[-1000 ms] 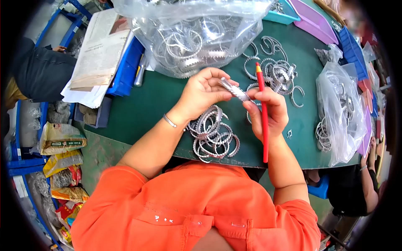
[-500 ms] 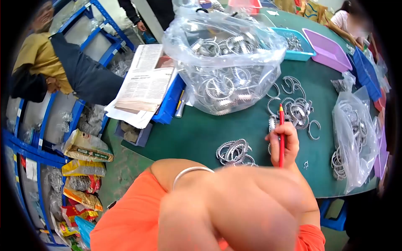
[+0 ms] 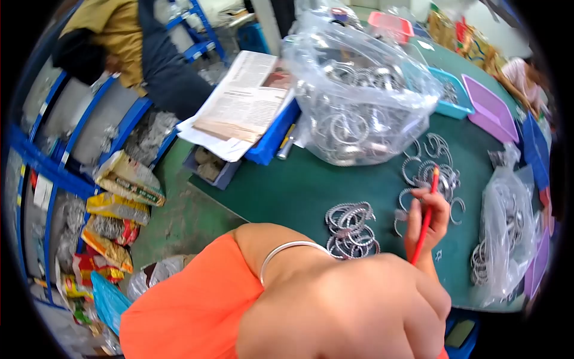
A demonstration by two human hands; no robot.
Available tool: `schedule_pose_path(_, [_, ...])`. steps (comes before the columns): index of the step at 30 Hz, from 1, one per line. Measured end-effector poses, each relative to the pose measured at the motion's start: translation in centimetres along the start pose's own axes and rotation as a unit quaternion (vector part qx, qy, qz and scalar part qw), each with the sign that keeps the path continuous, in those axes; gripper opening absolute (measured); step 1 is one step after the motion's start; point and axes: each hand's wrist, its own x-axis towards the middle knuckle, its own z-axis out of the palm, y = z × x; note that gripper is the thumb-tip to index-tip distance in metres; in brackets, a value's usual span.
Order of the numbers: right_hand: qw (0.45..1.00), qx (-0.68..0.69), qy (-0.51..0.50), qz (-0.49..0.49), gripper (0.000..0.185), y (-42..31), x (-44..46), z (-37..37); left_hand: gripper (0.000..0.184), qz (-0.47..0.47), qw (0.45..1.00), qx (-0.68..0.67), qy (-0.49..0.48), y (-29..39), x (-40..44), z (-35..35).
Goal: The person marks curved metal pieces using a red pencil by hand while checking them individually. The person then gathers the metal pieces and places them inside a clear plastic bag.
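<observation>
My right hand (image 3: 429, 218) is closed around a red pencil (image 3: 427, 224), its tip pointing away from me. Just beyond it lies a loose heap of silver bangles (image 3: 445, 178) on the green table. My left hand (image 3: 353, 299) looms large and close to the camera, back uppermost; its fingertips are hidden. A plain silver bangle (image 3: 287, 246) circles my left wrist. A second pile of bangles (image 3: 351, 224) rests beyond the left hand. A big clear plastic bag (image 3: 365, 113) full of bangles stands farther back.
Newspapers (image 3: 239, 102) cover a blue bin (image 3: 272, 140) at the table's left edge. A teal tray (image 3: 451, 99), a purple tray (image 3: 490, 107) and another clear bag (image 3: 508, 233) sit on the right. Blue shelving (image 3: 72, 173) and a person (image 3: 161, 60) are at left.
The view has shifted, so the table's contents appear farther right. My right hand has tilted the pencil more to the side. The left hand looks less blurred.
</observation>
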Motion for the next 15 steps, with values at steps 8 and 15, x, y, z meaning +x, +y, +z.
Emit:
schedule_pose_path(8, [0.995, 0.054, 0.087, 0.0, 0.015, -3.1, 3.3, -3.0, 0.019, 0.351, 0.801, 0.394, 0.281, 3.1, -1.8, -2.2])
schedule_pose_path(15, [0.609, -0.623, 0.258, -0.419, 0.019, -15.9, 8.1, -7.8, 0.014, 0.428, 0.605, 0.662, 0.111, 12.6, 2.7, 1.2])
